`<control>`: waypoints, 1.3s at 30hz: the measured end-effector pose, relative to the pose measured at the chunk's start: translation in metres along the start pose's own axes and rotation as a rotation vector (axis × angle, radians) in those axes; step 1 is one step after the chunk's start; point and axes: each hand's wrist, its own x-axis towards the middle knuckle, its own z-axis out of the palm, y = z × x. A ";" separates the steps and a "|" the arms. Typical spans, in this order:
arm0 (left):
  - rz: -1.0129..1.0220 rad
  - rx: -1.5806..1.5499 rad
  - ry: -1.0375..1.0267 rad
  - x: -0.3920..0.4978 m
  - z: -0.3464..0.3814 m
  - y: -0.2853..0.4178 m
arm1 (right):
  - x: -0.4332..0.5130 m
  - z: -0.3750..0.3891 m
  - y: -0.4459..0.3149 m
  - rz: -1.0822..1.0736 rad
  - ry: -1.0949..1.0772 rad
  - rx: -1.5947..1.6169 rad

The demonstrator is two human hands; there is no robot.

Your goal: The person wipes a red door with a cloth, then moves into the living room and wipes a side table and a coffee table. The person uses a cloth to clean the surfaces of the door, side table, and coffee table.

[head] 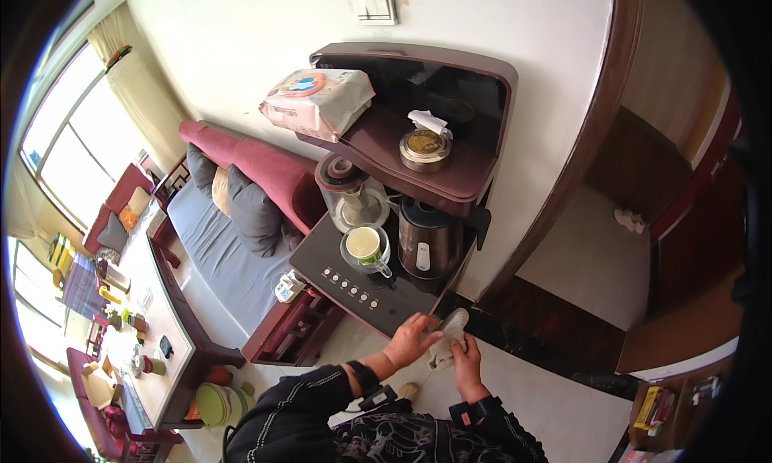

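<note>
A whitish cloth (pixel 442 353) is bunched between my hands, just off the front corner of the tea cabinet's black top (pixel 386 288). My right hand (pixel 468 363) grips the cloth from the right. My left hand (pixel 411 340) is at its left side, fingers bent and touching or almost touching it; its hold is unclear. A pale, partly see-through rounded thing (pixel 456 321) shows at the cloth's upper end. On the black top stand a dark electric kettle (pixel 425 237), a glass teapot (pixel 350 191) and a glass cup (pixel 362 249) with a paper cup inside.
Above, the cabinet's upper shelf (pixel 392 161) holds a wipes pack (pixel 319 101), a round tin (pixel 425 150) and crumpled tissue (pixel 430 122). A sofa (pixel 235 246) with cushions and a long table (pixel 151 336) bearing jars stand left. A green bucket (pixel 218 404) is beneath the table's end; a doorway is right.
</note>
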 end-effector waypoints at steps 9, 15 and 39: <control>-0.608 -1.072 0.001 -0.069 -0.001 0.041 | -0.050 0.022 -0.073 -0.519 -0.382 -0.653; -0.709 -1.145 0.025 -0.085 0.018 0.048 | -0.062 -0.016 -0.061 -0.261 -0.442 -0.492; 0.437 0.511 -0.392 0.043 -0.017 -0.011 | 0.109 -0.036 0.005 -0.124 0.176 0.135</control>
